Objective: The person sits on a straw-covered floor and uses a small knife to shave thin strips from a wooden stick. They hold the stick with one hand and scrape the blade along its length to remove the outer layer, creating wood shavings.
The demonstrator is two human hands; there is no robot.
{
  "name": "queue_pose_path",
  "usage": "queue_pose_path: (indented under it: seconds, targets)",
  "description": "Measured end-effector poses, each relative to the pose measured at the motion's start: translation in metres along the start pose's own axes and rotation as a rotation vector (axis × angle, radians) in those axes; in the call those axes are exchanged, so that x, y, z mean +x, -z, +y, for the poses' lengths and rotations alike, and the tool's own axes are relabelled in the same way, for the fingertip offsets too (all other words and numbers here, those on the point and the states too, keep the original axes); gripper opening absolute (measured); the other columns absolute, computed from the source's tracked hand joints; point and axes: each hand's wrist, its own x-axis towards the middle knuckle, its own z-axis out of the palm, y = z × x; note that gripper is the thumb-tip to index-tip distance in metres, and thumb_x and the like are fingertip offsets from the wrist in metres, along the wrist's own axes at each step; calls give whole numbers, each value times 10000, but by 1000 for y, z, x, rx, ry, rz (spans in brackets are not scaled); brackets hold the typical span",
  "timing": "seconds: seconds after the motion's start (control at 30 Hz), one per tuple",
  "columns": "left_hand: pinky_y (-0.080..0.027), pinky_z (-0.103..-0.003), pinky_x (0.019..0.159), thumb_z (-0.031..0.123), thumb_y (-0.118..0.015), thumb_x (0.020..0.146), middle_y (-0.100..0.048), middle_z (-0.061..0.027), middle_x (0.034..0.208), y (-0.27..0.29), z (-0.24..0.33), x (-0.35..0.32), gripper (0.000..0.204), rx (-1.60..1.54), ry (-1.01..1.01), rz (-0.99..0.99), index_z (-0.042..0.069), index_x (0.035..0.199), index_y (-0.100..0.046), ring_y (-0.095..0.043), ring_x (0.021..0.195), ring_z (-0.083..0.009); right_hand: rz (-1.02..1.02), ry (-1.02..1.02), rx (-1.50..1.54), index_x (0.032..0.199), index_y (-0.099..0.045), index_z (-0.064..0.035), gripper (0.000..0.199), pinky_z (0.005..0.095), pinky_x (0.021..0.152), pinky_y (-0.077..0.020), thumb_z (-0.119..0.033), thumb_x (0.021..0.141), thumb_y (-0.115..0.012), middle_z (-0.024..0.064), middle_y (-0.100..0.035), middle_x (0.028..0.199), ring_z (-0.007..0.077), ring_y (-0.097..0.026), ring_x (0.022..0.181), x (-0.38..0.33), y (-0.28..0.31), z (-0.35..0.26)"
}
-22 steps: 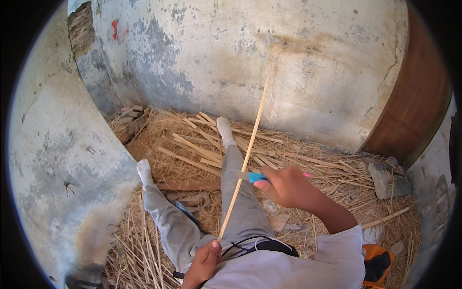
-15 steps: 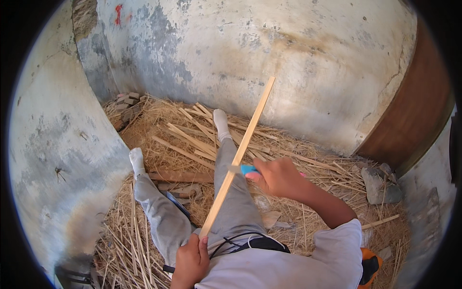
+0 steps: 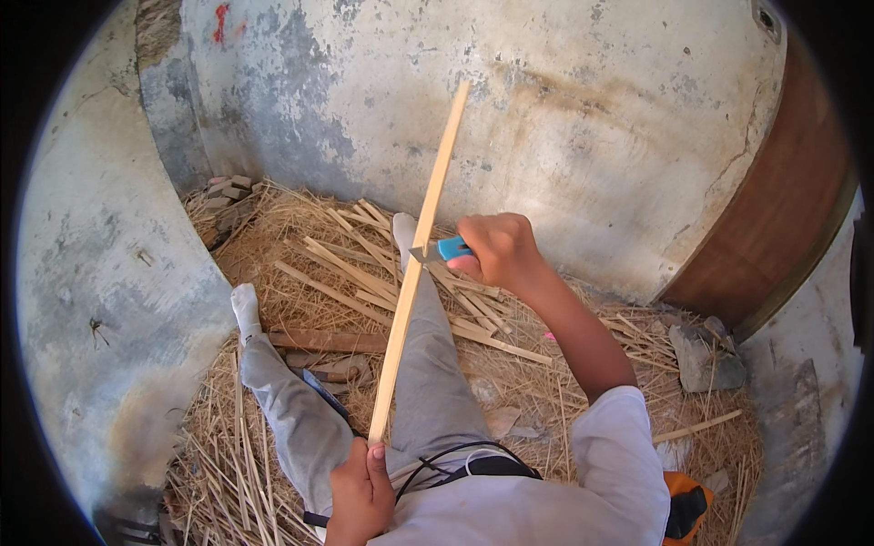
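Where the grey plaster wall [image 3: 564,136] meets the upper left edge of the view, a small red painted mark [image 3: 221,22] sits high on it, irregular in shape; no packages or labels are in view. The person sits on a floor covered in dry straw [image 3: 300,227], legs in grey trousers [image 3: 428,382] stretched forward, white socks at the feet. The long pale wooden strip [image 3: 421,257] runs over the nearer leg, its long axis steeply tilted: lower end near the lap, upper end pointing up and slightly right toward the wall. The left hand [image 3: 360,491] grips the lower end, fingers curled tight around it with the thumb laid along the strip. The right hand [image 3: 499,247] is closed in a fist on the blue handle of a small knife [image 3: 439,249]; its short blade points left and touches the strip about midway along its length. More pale cut wooden strips [image 3: 364,273] lie scattered flat on the straw beyond the legs. A curved brown wooden panel [image 3: 783,218] stands at right, grey stone pieces [image 3: 706,359] at its foot. An orange and black object [image 3: 683,510] lies at the person's right side.
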Motion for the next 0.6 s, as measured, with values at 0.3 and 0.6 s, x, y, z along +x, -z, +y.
queue_pose_path:
  seconds: [0.3, 0.6]
  targets:
    - [-446, -401, 570, 448, -531, 1062, -632, -86, 779, 9, -101, -59, 415, 21, 274, -15, 50, 995, -625, -593, 648, -227, 629, -993, -162, 880, -676, 24, 684, 406, 546, -463, -532, 1110, -351, 137, -576, 616, 285, -518, 522, -3, 30, 170]
    - [-429, -407, 526, 196, -576, 1069, -524, -170, 618, 33, -78, -7, 266, -46, 192, 149, 3, 887, -573, -566, 535, -329, -134, -1039, 1170, 1114, -661, -45, 394, 224, 456, -222, -433, 1045, -631, -115, -405, 573, 0, -334, 484, -17, -28, -71]
